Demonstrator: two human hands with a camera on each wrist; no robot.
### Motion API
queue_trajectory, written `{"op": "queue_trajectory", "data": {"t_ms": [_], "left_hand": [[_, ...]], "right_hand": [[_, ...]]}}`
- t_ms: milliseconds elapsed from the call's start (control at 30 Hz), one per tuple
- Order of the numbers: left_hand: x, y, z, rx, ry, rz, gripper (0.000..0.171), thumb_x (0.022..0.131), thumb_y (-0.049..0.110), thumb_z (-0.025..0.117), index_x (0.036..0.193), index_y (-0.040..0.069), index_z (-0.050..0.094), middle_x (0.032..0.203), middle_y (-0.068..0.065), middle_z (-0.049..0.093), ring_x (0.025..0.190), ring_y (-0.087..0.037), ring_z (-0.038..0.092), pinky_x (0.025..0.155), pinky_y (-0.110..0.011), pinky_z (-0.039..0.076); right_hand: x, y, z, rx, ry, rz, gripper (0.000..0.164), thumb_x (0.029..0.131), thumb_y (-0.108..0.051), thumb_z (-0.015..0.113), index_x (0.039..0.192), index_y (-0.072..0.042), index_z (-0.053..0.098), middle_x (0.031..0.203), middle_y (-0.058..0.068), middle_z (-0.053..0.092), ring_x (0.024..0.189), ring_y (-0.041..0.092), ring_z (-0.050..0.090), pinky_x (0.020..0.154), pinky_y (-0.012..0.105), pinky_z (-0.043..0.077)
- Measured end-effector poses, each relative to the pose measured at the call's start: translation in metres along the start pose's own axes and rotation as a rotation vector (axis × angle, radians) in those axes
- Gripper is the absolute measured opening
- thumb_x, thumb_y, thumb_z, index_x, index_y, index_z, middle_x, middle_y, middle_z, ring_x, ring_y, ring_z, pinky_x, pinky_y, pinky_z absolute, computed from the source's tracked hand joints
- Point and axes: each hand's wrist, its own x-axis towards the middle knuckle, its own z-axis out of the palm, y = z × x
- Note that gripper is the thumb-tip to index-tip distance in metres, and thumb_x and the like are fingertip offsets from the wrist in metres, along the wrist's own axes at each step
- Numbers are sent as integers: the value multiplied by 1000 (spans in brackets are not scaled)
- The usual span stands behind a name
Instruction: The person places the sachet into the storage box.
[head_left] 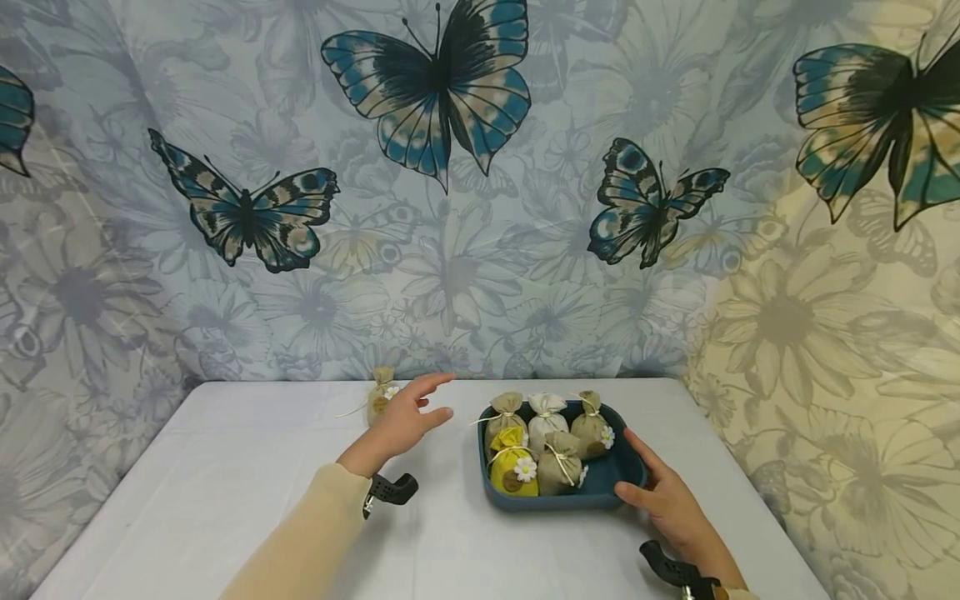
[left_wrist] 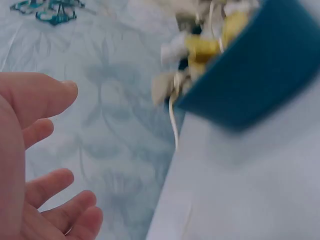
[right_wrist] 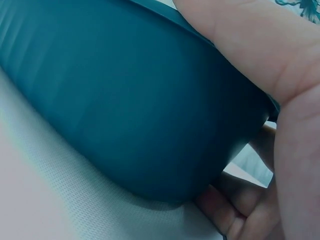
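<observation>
My right hand (head_left: 671, 500) grips the right end of a dark blue rectangular tub (head_left: 555, 503), its thumb (right_wrist: 240, 45) at the rim and fingers behind and under that end. Inside sit several small tied sachets: a yellow sachet (head_left: 501, 482) with a white daisy, a white sachet (head_left: 546, 425), and beige ones such as the sachet (head_left: 558, 471) at the front. My left hand (head_left: 397, 429) hovers left of the tub, fingers spread and holding nothing. Partly behind it, another beige sachet (head_left: 381, 383) with a daisy stands near the table's back edge.
A white cloth covers the table (head_left: 225, 483). Behind its far edge hangs a backdrop (head_left: 450, 317) printed with flowers and butterflies. Black straps (head_left: 393, 489) are worn on both wrists. The tub's right front part shows its bare floor (head_left: 603, 479).
</observation>
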Motion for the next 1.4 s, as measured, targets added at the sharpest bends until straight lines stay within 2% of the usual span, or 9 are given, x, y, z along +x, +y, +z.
{"op": "queue_trajectory", "data": {"t_ms": [167, 300, 433, 533, 700, 933, 1067, 1200, 1400], "left_hand": [[-8, -20, -24, 36, 58, -58, 61, 91, 13, 73, 147, 9, 49, 155, -16, 35, 139, -39, 34, 108, -54, 33], [-14, -38, -42, 81, 104, -110, 71, 88, 17, 78, 151, 11, 45, 160, -17, 24, 145, -38, 22, 111, -54, 28], [-18, -55, -54, 103, 121, -116, 76, 86, 19, 81, 152, 13, 43, 162, -15, 19, 147, -35, 15, 112, -55, 26], [-21, -62, -59, 119, 124, -111, 78, 85, 18, 82, 152, 12, 43, 162, -17, 18, 147, -37, 16, 110, -57, 27], [-22, -71, -64, 118, 127, -155, 81, 86, 17, 81, 154, 9, 38, 161, -23, 14, 143, -46, 20, 109, -59, 28], [-20, -82, -66, -35, 126, -261, 82, 89, 8, 76, 157, 16, 33, 162, -20, 13, 137, -51, 30, 105, -56, 36], [-19, -86, -66, -43, 126, -296, 81, 90, 10, 76, 158, 17, 32, 161, -22, 11, 136, -51, 32, 102, -56, 40], [-18, -88, -64, -32, 136, -314, 80, 89, 11, 76, 157, 17, 33, 161, -22, 15, 135, -47, 36, 98, -54, 44], [-18, -87, -62, 3, 146, -283, 76, 89, 13, 76, 154, 10, 37, 154, -23, 30, 129, -43, 43, 88, -47, 48]], "right_hand": [[1, -1, -1, -5, 3, -2, 80, 95, -16, 69, 161, -21, 23, 161, 18, 19, 117, 34, 42, 81, 26, 44], [0, -3, -1, -9, -1, -7, 81, 95, -16, 69, 161, -20, 22, 161, 19, 18, 117, 35, 41, 80, 26, 42], [-1, -4, -2, -7, 0, 1, 81, 96, -17, 69, 161, -20, 21, 162, 19, 16, 127, 34, 38, 86, 22, 43], [-1, -5, -2, -1, 3, 6, 81, 96, -17, 69, 161, -20, 21, 162, 19, 16, 132, 36, 36, 88, 21, 43], [-1, -4, -1, 17, -5, -3, 81, 96, -16, 68, 161, -18, 21, 162, 18, 15, 136, 38, 31, 90, 19, 41], [1, -1, 0, 39, -7, -18, 81, 95, -14, 69, 161, -18, 23, 162, 17, 16, 139, 39, 28, 92, 17, 39], [0, -1, 0, 33, -5, -17, 80, 95, -14, 69, 161, -18, 23, 162, 16, 15, 139, 38, 27, 92, 17, 39], [-1, -2, 0, 25, -4, -11, 80, 95, -14, 69, 161, -18, 22, 162, 17, 15, 138, 37, 28, 92, 18, 39], [-1, -2, 1, 30, -1, -6, 80, 95, -14, 69, 161, -18, 23, 162, 17, 16, 137, 38, 30, 91, 18, 40]]}}
